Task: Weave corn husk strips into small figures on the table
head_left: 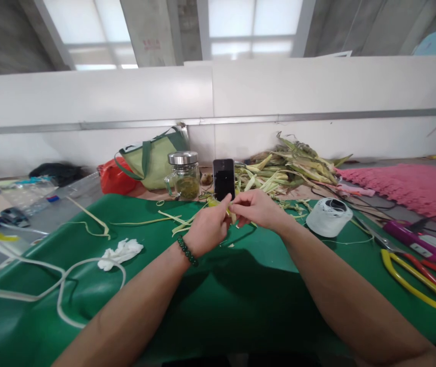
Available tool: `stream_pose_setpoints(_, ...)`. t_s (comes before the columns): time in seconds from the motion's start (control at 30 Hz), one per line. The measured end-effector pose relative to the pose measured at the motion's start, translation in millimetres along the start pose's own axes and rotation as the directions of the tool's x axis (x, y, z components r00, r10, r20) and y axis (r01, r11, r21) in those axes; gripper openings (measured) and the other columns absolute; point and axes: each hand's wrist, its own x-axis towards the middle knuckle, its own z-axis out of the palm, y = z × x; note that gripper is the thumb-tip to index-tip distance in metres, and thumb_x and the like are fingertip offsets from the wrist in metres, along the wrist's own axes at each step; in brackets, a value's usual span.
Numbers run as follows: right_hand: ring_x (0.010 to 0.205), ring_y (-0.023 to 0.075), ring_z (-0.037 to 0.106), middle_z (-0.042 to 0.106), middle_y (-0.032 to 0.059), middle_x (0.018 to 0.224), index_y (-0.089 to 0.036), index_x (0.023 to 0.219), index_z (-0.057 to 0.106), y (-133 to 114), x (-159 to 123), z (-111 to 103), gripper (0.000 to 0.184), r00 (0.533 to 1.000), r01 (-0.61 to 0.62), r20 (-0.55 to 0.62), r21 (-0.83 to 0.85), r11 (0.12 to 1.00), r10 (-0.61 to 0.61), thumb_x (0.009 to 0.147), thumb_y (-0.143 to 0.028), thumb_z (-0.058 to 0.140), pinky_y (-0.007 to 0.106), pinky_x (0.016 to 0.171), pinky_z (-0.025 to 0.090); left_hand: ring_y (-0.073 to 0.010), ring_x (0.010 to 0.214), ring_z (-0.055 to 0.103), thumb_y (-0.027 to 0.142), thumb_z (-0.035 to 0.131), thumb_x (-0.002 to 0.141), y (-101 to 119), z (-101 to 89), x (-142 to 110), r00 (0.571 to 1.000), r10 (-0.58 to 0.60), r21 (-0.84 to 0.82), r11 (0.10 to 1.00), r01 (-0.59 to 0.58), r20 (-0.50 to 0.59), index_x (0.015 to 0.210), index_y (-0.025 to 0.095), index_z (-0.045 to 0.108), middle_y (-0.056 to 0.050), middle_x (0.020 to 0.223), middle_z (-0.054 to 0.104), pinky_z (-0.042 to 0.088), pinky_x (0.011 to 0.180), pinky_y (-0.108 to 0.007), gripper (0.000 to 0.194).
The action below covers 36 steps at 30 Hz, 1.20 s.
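My left hand [207, 228], with a green bead bracelet [187, 251] at the wrist, is closed on a small yellow-green piece of corn husk [213, 202]. My right hand [259, 209] meets it from the right, thumb and fingertips pinched on the same small bundle; the fingers partly hide it. Just behind the hands stands an upright phone [223, 177] with a dark screen. Pale husk strips [182, 223] lie on the green mat [126, 300] to the left of my hands. A larger heap of corn husks [298, 160] is piled behind, to the right.
A lidded glass jar [187, 184] stands beside a green bag [157, 158] at the back. Crumpled tissue [120, 253] and a white cord [59, 298] lie left. On the right are a white container [328, 217], yellow-and-red-handled scissors [412, 280], a purple tool [422, 240] and pink fabric [405, 188].
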Motion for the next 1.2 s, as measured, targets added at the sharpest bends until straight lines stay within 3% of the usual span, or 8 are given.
stream_pose_setpoints(0.07, 0.048, 0.0111, 0.053, 0.055, -0.0012, 0.051, -0.016, 0.059, 0.061, 1.4, -1.8, 1.1, 0.013, 0.984, 0.127, -0.097, -0.204, 0.971, -0.149, 0.071, -0.02, 0.056, 0.022, 0.046, 0.037, -0.0152, 0.062, 0.059, 0.008, 0.048, 0.07, -0.9, -2.2, 2.6, 0.999, -0.026, -0.105, 0.994, 0.03, 0.042, 0.099, 0.013, 0.068, -0.004, 0.068, 0.068, 0.043, 0.061, -0.023, 0.035)
stream_pose_setpoints(0.13, 0.054, 0.0113, 0.05, 0.055, 0.0005, 0.058, -0.016, 0.061, 0.063, 1.9, -3.5, 2.1, 0.014, 0.913, 0.28, -0.175, -0.392, 0.876, -0.369, 0.073, -0.019, 0.056, 0.023, 0.051, 0.035, -0.0127, 0.058, 0.057, 0.005, 0.047, 0.068, -3.3, -4.2, 5.2, 0.989, -0.064, -0.252, 0.963, 0.096, 0.133, 0.068, 0.014, 0.068, -0.001, 0.06, 0.065, 0.042, 0.057, -0.021, 0.023)
stream_pose_setpoints(0.27, 0.073, 0.0163, 0.053, 0.058, 0.0054, 0.075, -0.016, 0.069, 0.062, 2.2, -4.5, 1.7, 0.018, 0.752, 0.456, -0.137, -0.598, 0.659, -0.645, 0.081, -0.022, 0.051, 0.028, 0.067, 0.038, -0.0121, 0.059, 0.061, 0.004, 0.045, 0.066, -8.1, -5.3, 8.0, 0.976, -0.064, -0.426, 0.892, 0.151, 0.21, 0.056, 0.014, 0.064, 0.0, 0.059, 0.067, 0.044, 0.057, -0.019, 0.023)
stream_pose_setpoints(0.43, 0.066, 0.0138, 0.05, 0.054, 0.0038, 0.075, -0.017, 0.072, 0.057, 3.7, -2.1, -0.7, 0.018, 0.834, 0.362, -0.204, -0.498, 0.788, -0.512, 0.085, -0.023, 0.047, 0.024, 0.058, 0.033, -0.0152, 0.067, 0.065, 0.006, 0.047, 0.063, -8.7, -5.1, 8.7, 0.961, -0.059, -0.571, 0.794, 0.209, 0.27, 0.062, 0.014, 0.067, -0.002, 0.066, 0.071, 0.048, 0.064, -0.023, 0.022)
stream_pose_setpoints(0.6, 0.062, 0.012, 0.048, 0.056, 0.0014, 0.069, -0.017, 0.073, 0.054, 2.3, -1.5, -1.5, 0.016, 0.875, 0.394, -0.111, -0.405, 0.825, -0.472, 0.085, -0.022, 0.046, 0.024, 0.058, 0.032, -0.0161, 0.073, 0.064, 0.015, 0.06, 0.065, -5.9, -10.3, 9.3, 0.932, -0.044, -0.726, 0.613, 0.31, 0.361, 0.068, 0.013, 0.067, -0.003, 0.07, 0.07, 0.048, 0.069, -0.025, 0.008)
stream_pose_setpoints(0.8, 0.058, 0.0099, 0.047, 0.056, -0.0003, 0.065, -0.016, 0.069, 0.056, -2.1, -4.3, 0.6, 0.015, 0.911, 0.373, -0.062, -0.294, 0.88, -0.407, 0.081, -0.021, 0.049, 0.021, 0.054, 0.033, -0.012, 0.058, 0.053, 0.034, 0.068, 0.067, -6.4, -6.8, 8.3, 0.95, -0.093, -0.676, 0.682, 0.28, 0.299, 0.066, 0.012, 0.067, 0.0, 0.058, 0.061, 0.04, 0.054, -0.023, 0.022)
stream_pose_setpoints(1.03, 0.059, 0.0104, 0.049, 0.056, 0.0005, 0.065, -0.016, 0.066, 0.056, -7.3, -6.0, 4.1, 0.017, 0.914, 0.351, -0.151, -0.172, 0.92, -0.377, 0.08, -0.024, 0.049, 0.022, 0.055, 0.037, -0.0062, 0.047, 0.035, 0.03, 0.066, 0.069, -9.3, 6.6, 7.7, 0.978, -0.104, -0.612, 0.766, 0.196, 0.182, 0.052, 0.013, 0.059, 0.006, 0.045, 0.041, 0.027, 0.046, -0.021, 0.025)
stream_pose_setpoints(1.2, 0.058, 0.0103, 0.047, 0.052, -0.0005, 0.062, -0.017, 0.065, 0.052, -6.6, -5.1, 4.9, 0.019, 0.894, 0.351, -0.236, -0.157, 0.923, -0.38, 0.081, -0.026, 0.049, 0.021, 0.054, 0.037, -0.0095, 0.056, 0.049, 0.024, 0.069, 0.064, -2.2, -2.1, 8.4, 0.961, -0.092, -0.693, 0.675, 0.253, 0.26, 0.065, 0.013, 0.067, 0.003, 0.057, 0.057, 0.04, 0.056, -0.022, 0.011)
